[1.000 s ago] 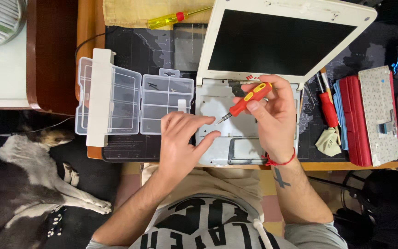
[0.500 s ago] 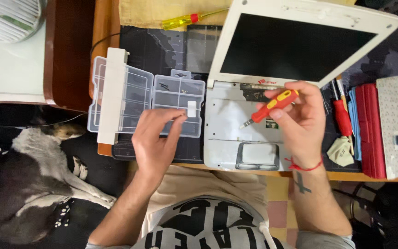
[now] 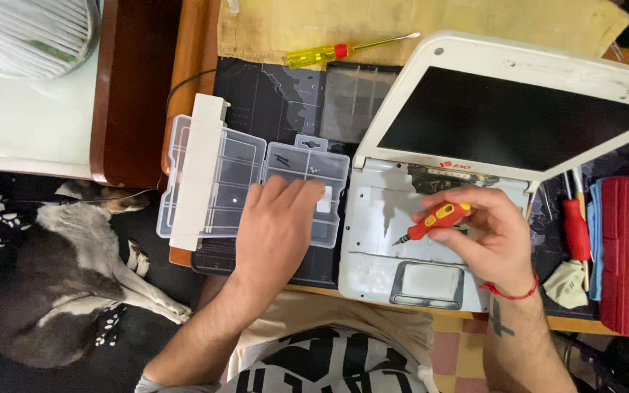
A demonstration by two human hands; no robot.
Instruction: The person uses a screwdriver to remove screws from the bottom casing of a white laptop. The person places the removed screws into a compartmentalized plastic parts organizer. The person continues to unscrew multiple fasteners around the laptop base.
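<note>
1. The left hand (image 3: 274, 229) lies palm down over the clear parts box (image 3: 256, 189), fingers loosely curled with the tips at a compartment on its right side. Whether anything is pinched under the fingertips cannot be seen; the hand hides it.

2. The box sits open and flat on the counter (image 3: 191, 87), just left of the laptop (image 3: 475, 160), close enough that a hand can cross from one to the other. A few small dark bits, probably screws, lie in an upper compartment, which suits a box kept open to sort small parts.

3. The right hand (image 3: 493, 240) is closed around a small red-and-yellow screwdriver (image 3: 434, 220), thumb and fingers on the handle. The tip points down and left, above the laptop's base and seemingly not touching it, so the tool looks parked in the grip, not working.

4. The laptop stands open with its screen tilted back. The keyboard is out of the base, leaving the white shell and the touchpad (image 3: 427, 282) exposed and giving access from above.

5. Spare tools are pushed to the edges, clear of the working area: a yellow screwdriver (image 3: 343, 49) lies behind the box, a red-handled one (image 3: 575, 225) lies right of the laptop beside a red case (image 3: 620, 255).

6. A dog (image 3: 60, 284) lies on the floor left of the counter, well apart from the work.
</note>
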